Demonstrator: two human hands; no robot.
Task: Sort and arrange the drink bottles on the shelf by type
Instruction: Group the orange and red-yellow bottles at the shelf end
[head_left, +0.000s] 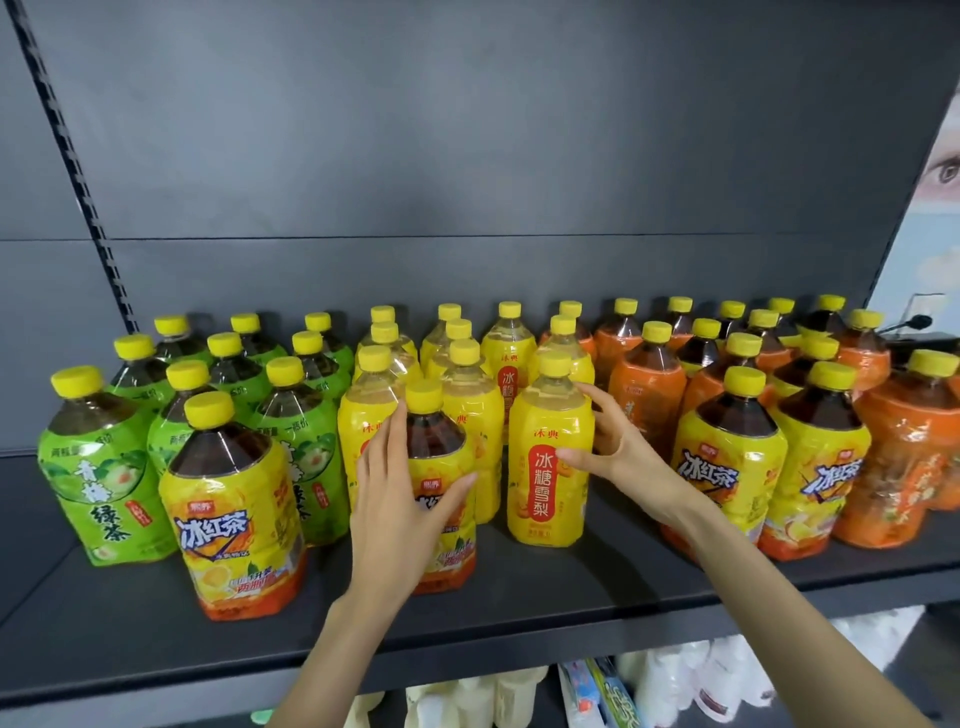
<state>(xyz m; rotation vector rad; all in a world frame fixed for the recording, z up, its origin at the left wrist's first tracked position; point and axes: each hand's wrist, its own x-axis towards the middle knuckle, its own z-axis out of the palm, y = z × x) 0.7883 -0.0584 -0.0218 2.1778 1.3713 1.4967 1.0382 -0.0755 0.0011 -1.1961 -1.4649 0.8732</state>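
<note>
Now the left hand (400, 499) grips the dark iced tea bottle (436, 441) at the near middle of the shelf (519, 613), fingers together on its left side, thumb across the label. Just right, the right hand (618, 447) holds the yellow pear drink bottle (545, 467), fingers spread round its right side.

The left hand (400, 499) covers most of the label on the dark tea bottle with yellow wrap (435, 441). The right hand (621, 447) hides the right edge of the clear pear drink bottle with yellow label (545, 467). Rear bottles (509, 338) show little beyond their tops. Pale plastic bottles (670, 680) at the bottom are blurred and cut off.
</note>
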